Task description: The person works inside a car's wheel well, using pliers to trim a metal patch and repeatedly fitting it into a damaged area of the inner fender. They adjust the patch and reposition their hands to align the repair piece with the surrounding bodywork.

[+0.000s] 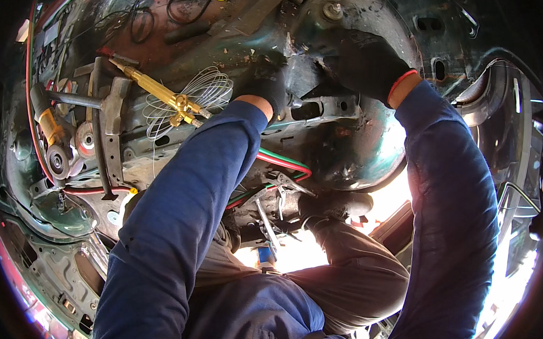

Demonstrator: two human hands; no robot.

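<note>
Both of my hands wear black gloves and reach into a dark green vehicle body with bare, worn sheet metal. My left hand (265,77) is closed beside a bright scraped metal section (300,73); what its curled fingers hold, if anything, is hidden. On the other side of that section is my right hand (360,63), its dark fingertips apart and pointing toward the metal. A red band edges its cuff. Just left of my left wrist lie a brass cutting torch (156,93) and a loose coil of thin wire (211,89).
Farther left are a hammer (114,106) and an angle grinder (54,130). Red and green hoses (284,161) run below my hands, near locking pliers (290,184). A rounded wheel housing (367,153) bulges under my right forearm. Black cables (143,24) lie at the far left.
</note>
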